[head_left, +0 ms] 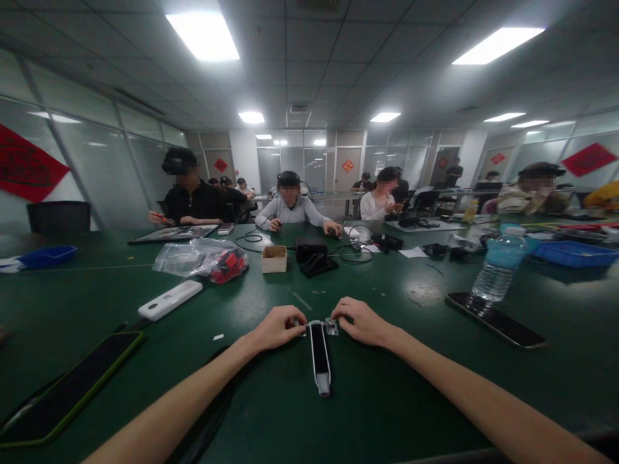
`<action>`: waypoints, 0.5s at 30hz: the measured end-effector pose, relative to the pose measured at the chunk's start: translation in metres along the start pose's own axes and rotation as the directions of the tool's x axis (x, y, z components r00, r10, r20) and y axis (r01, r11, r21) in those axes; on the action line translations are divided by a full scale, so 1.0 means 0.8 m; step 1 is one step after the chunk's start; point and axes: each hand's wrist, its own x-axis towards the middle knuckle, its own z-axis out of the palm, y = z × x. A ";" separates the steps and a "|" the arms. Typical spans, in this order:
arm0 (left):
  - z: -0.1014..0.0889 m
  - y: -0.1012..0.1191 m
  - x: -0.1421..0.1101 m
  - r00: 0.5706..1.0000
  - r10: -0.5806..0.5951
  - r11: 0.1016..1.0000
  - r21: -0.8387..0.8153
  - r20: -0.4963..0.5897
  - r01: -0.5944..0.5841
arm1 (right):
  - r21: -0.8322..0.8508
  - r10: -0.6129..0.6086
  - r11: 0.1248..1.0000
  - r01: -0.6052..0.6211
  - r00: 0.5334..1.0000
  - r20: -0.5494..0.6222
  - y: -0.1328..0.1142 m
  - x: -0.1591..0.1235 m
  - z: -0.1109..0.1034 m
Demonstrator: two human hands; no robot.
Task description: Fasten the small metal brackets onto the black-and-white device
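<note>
A long narrow black and silver device (pixel 320 356) lies on the green table (pixel 396 386), pointing away from me. My left hand (pixel 279 327) is curled at its far end on the left side, fingertips pinched at the top edge. My right hand (pixel 360 320) is curled on the right side, fingertips on a small silver metal bracket (pixel 331 327) beside the device's far end. What the left fingertips pinch is too small to make out.
A white power bank (pixel 170 300), a green-edged tablet (pixel 68 388), a plastic bag with red parts (pixel 207 259), a small cardboard box (pixel 274 258), a black stand (pixel 316 263), a phone (pixel 496 319) and a water bottle (pixel 498 264) lie around. Several people sit working at the far side.
</note>
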 end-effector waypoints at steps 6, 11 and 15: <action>0.000 -0.003 0.000 1.000 0.005 1.000 0.000 0.005 -0.005 | -0.060 -0.007 0.998 0.012 0.997 0.080 0.002 0.002 -0.007; 0.000 -0.004 0.000 1.000 0.006 1.000 0.006 0.008 -0.006 | -0.368 0.295 0.877 -0.308 0.951 -0.094 0.053 -0.001 -0.035; -0.001 0.000 -0.001 1.000 0.016 1.000 0.011 0.019 -0.016 | -0.491 0.593 0.662 -0.565 0.797 -0.118 0.106 -0.019 -0.056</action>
